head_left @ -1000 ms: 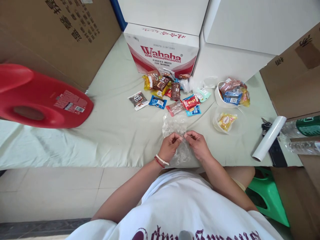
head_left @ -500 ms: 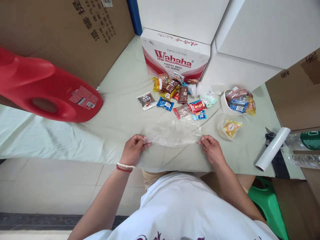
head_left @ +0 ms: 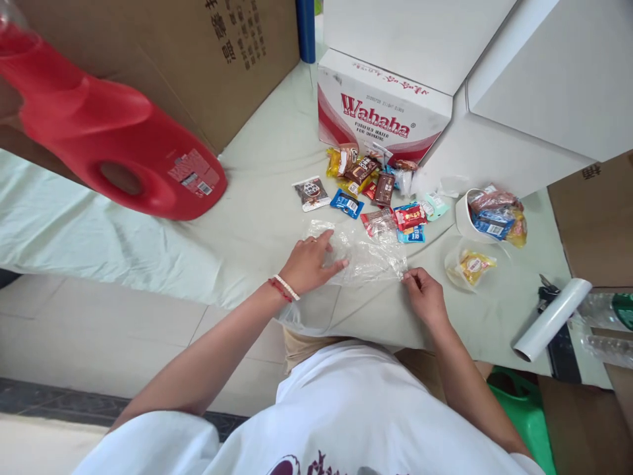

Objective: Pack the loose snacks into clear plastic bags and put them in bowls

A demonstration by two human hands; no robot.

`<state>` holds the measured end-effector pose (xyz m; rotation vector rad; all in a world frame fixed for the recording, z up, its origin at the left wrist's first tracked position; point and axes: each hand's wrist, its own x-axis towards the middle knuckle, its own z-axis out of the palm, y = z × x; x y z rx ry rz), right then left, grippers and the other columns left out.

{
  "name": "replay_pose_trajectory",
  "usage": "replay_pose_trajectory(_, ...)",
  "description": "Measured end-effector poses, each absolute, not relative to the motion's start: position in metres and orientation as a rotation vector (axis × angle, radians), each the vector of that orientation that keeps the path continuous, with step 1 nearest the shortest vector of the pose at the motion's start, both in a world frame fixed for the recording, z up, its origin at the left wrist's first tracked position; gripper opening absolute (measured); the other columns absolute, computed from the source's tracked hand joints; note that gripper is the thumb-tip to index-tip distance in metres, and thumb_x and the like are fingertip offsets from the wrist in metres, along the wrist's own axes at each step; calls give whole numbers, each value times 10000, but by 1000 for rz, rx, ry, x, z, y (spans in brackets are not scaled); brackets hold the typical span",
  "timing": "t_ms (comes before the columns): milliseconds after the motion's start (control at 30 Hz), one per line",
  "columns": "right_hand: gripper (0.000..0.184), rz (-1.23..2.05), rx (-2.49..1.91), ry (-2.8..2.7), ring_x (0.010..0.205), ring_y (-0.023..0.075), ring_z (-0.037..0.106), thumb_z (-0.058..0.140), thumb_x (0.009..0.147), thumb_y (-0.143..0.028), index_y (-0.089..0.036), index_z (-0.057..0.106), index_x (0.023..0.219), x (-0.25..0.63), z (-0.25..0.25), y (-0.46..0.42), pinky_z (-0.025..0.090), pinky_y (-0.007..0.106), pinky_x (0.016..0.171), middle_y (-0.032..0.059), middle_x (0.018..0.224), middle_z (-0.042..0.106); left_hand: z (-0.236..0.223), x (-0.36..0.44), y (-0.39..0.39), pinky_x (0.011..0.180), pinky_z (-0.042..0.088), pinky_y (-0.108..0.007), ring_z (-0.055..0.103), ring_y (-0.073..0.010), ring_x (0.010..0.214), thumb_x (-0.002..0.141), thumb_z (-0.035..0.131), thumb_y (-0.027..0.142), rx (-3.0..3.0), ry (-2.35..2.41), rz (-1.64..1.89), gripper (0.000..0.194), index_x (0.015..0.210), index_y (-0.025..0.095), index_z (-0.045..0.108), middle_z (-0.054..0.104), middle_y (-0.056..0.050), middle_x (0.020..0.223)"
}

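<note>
A clear plastic bag (head_left: 370,260) lies flat and crinkled on the cloth-covered table. My right hand (head_left: 424,293) pinches its near right corner. Over its left part is my left hand (head_left: 312,262), fingers apart and holding nothing; whether it touches the film I cannot tell. Just beyond the bag are several wrapped snacks: a black-and-white packet (head_left: 311,192), a blue packet (head_left: 347,203), a brown packet (head_left: 384,189) and a red packet (head_left: 411,216). Part of a clear-and-red wrapper (head_left: 378,224) lies against the bag's far edge.
A white tub (head_left: 463,216) full of packets and a clear bowl (head_left: 455,272) with a yellow packet (head_left: 477,265) stand at right. Farther right lies a white roll (head_left: 552,320). A red jug (head_left: 148,148) stands left; a Wahaha carton (head_left: 380,109) is behind the snacks.
My left hand has let go of the bag's left corner and moved up and right, its fingers spreading. My right hand keeps its pinch. The view has shifted slightly.
</note>
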<state>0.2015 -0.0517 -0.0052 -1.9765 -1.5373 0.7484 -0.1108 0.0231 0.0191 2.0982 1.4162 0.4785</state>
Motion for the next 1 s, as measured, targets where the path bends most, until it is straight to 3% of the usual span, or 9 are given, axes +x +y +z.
replay_pose_trajectory(167,427,329,-1805,-2047,936,246,655,502,954,-284,-209,567,1369,186,38,-40,527,388,828,159,1341,591,19,-107,12,867,438,-484,602,-292,947,934,554,310,2467,1177,323,217,854,212,730,695,-94,851)
replay_pose_trajectory(233,587,482,-1545,-2417,1132,258,631,521,938,-204,-283,441,1515,169,52,-28,531,362,864,126,1465,517,24,-106,-3,939,422,-527,593,-310,1067,911,557,256,2572,1033,484,189,807,213,708,712,-101,961)
replay_pose_trajectory(333,752,672,-1390,-2755,1136,247,637,557,909,-148,-303,311,1603,144,55,-6,518,331,847,106,1473,517,31,-106,-23,1105,377,-548,528,-319,1301,837,579,195,2585,736,635,102,808,220,673,697,-95,1182)
replay_pose_trajectory(533,428,481,-1433,-2797,1050,244,603,470,973,-121,-245,627,1352,128,32,7,469,314,772,94,1115,665,19,-109,5,936,548,-390,679,-213,998,903,427,216,1845,1227,900,294,1030,219,692,706,-93,1112)
replay_pose_trajectory(633,388,293,-1378,-2729,982,248,557,403,1005,-108,-240,696,1223,136,23,-11,464,351,791,102,1079,674,-2,-108,40,920,555,-367,691,-195,904,817,474,179,1658,1242,842,265,866,211,733,732,-55,982)
replay_pose_trajectory(733,420,302,-1313,-2658,952,255,544,397,988,-73,-249,710,1205,154,16,-47,482,404,830,116,1124,687,-23,-106,57,969,539,-373,685,-195,976,745,487,97,1803,1149,739,260,712,205,721,739,-61,1028)
replay_pose_trajectory(833,428,474,-1298,-2618,941,268,569,447,949,-64,-284,711,1204,181,17,-94,508,446,818,112,1098,704,-33,-104,50,1008,534,-400,668,-210,1067,794,491,92,1953,1129,689,270,769,193,739,697,-95,1182)
replay_pose_trajectory(933,383,756,-1284,-2525,882,255,598,475,952,-103,-300,697,1194,206,31,-132,533,437,763,95,1046,718,-32,-103,35,1149,441,-463,548,-299,1327,835,641,248,2121,1093,541,238,1030,162,748,591,-165,1399)
replay_pose_trajectory(1000,365,817,-1327,-2365,835,243,612,467,966,-129,-312,672,1206,216,47,-139,541,425,722,82,1019,720,-29,-103,26,1241,302,-531,340,-376,1505,746,793,400,2244,1038,356,597,1274,153,662,433,-201,1574)
